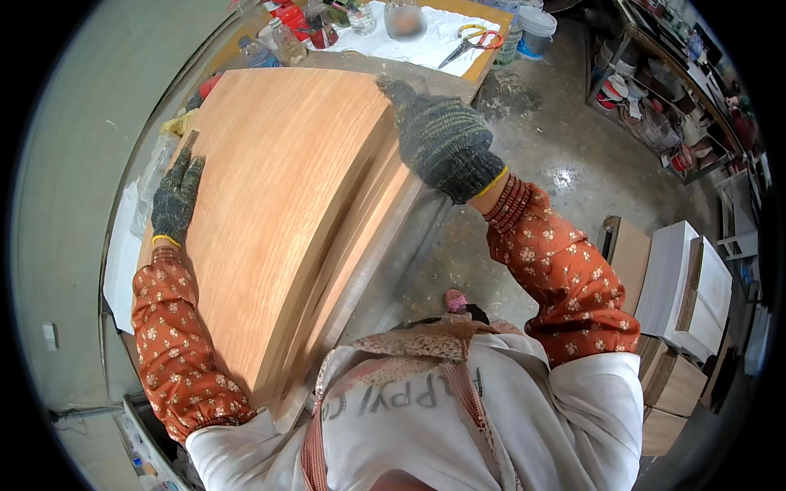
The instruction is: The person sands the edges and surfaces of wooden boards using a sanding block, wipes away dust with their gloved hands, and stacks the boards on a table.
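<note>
A light wooden panel, smooth and grained, lies on a bench in front of me, with more boards of the same colour stacked under its right edge. My left hand, in a dark knit glove with a yellow cuff, rests along the panel's left edge, fingers stretched out. A small brown strip shows by its fingertips. My right hand, gloved alike, is curled at the panel's far right corner. Its fingers are bent and partly hidden, and what they hold, if anything, cannot be made out. Patterned red sleeves cover both forearms.
Beyond the panel, a table holds white paper, scissors with red and yellow handles, bottles and jars. A lidded bucket stands farther right. Stacked white and brown boards are at my right, below a cluttered shelf.
</note>
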Demonstrator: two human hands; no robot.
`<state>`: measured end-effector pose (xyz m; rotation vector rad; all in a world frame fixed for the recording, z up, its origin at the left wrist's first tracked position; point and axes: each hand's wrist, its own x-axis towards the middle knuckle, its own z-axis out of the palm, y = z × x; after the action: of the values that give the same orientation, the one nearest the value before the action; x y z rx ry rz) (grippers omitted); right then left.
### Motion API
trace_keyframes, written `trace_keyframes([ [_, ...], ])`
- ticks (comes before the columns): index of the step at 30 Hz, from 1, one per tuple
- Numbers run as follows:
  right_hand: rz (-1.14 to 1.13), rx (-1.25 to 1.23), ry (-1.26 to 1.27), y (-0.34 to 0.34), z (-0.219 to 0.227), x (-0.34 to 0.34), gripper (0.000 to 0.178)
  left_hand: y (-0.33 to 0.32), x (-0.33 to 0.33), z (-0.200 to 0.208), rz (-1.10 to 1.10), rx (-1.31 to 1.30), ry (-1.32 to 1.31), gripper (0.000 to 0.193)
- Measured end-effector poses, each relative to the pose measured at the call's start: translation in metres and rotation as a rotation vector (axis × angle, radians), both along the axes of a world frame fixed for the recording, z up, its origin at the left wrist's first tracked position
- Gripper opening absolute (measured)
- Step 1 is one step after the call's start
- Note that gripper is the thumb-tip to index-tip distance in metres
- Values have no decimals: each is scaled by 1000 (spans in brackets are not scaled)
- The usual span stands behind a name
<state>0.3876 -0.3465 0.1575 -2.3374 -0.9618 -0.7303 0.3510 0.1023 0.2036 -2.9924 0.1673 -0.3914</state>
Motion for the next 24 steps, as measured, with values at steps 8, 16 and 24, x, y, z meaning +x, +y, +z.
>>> trace_keyframes([
  [8, 510, -20, 60, 75, 0, -134, 50, -10, 5, 4, 60, -170, -2, 42],
  [16, 231, 21, -223, 79, -15, -109, 48, 8, -3, -1, -73, 120, -14, 36],
  [24, -47, 15, -128, -9, -54, 48, 58, -26, 2, 13, 106, -71, 24, 37],
])
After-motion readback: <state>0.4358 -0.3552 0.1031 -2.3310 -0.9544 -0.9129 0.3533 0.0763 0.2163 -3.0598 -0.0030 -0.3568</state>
